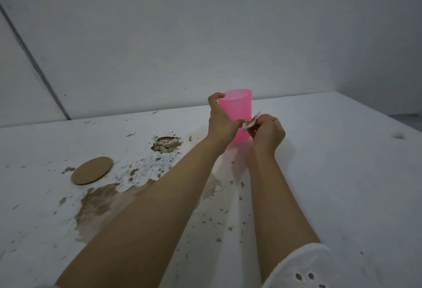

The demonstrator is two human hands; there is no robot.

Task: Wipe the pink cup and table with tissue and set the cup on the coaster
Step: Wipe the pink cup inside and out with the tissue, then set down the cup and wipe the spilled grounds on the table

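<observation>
Head view: tissue (251, 123) against pink cup (237, 108)

Pale wall (205, 25) — dark slanted seam (34, 61)

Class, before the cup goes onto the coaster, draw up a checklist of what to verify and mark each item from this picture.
1. Left hand's grip on the pink cup: ok, fingers curl round its side.
2. Tissue in the right hand, against the cup: ok.
3. Cup upright: ok.
4. Cup wiped clean: cannot tell.
5. Coaster free of objects: ok.
6. Table clean: not ok, brown spill lies beside the coaster.
</observation>
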